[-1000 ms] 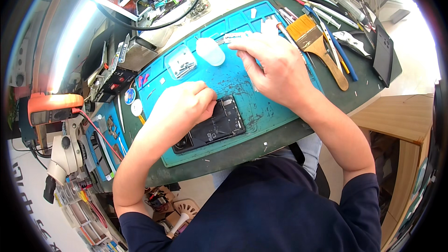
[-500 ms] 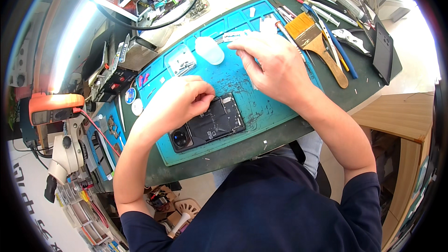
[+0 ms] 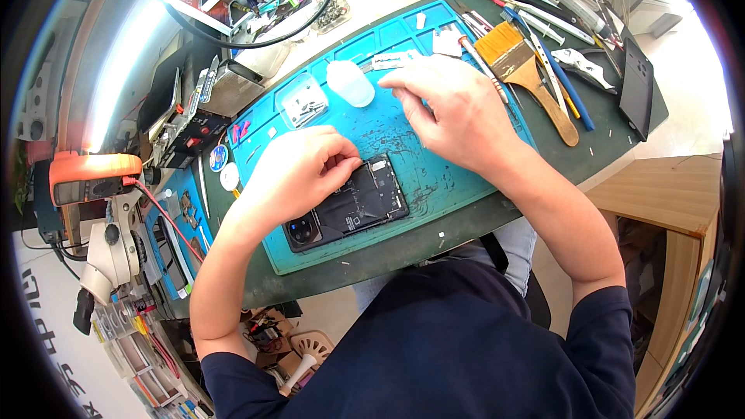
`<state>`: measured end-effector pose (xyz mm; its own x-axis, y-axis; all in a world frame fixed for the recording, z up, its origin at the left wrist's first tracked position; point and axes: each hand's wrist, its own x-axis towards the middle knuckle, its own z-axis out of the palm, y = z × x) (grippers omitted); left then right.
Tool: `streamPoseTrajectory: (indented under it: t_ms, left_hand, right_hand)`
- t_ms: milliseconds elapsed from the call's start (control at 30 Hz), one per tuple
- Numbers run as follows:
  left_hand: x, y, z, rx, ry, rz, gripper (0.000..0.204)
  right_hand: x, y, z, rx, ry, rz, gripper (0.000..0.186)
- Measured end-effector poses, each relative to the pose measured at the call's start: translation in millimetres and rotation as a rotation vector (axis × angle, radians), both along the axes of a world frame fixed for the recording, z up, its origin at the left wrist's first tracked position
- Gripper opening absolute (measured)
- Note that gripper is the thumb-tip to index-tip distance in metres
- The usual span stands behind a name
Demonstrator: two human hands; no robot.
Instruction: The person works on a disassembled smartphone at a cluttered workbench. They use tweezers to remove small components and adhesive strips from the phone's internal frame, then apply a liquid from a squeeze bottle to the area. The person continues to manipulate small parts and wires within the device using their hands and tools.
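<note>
An opened black phone (image 3: 361, 206), with a round camera module at its left end, lies on the blue mat (image 3: 458, 186). My left hand (image 3: 310, 167) is closed at its upper edge, fingertips pinched; what they hold is too small or hidden to make out. My right hand (image 3: 454, 116) hovers above the mat, right of the phone, its index finger bent forward and the thumb drawn in toward the other fingers; anything between them is hidden. Beyond the hands are a translucent white container (image 3: 351, 84) and a clear box of small parts (image 3: 303, 101).
A wide brush (image 3: 528, 77), pens, pliers (image 3: 586, 70) and other tools crowd the right side. An orange meter (image 3: 93, 174) with red leads, a microscope (image 3: 109, 256) and stacked equipment (image 3: 186, 132) stand at the left. A black cable (image 3: 233, 45) loops over the back.
My left hand has shifted slightly up and back from the phone's middle, uncovering more of the phone and its camera module. My right hand has stayed nearly still.
</note>
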<state>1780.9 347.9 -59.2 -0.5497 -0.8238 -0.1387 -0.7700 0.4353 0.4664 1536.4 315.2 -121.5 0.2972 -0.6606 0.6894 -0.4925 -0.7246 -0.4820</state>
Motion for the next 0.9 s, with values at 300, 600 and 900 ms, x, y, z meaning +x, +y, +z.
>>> streamPoseTrajectory:
  t_ms: [300, 600, 900]
  left_hand:
    - [-0.4, 12.7, -14.2, -0.285, 0.049, -0.04, 0.011]
    - [7.3, 12.2, -21.3, -0.146, 0.188, 0.125, 0.01]
    - [30.9, -3.3, -13.4, -0.256, 0.281, 0.377, 0.008]
  right_hand:
    - [-0.2, 7.4, 1.0, -0.016, 0.135, 0.368, 0.018]
    - [-1.2, 8.9, 1.7, 0.011, 0.211, 0.405, 0.019]
    - [-0.2, 9.7, 3.9, 0.04, 0.187, 0.402, 0.011]
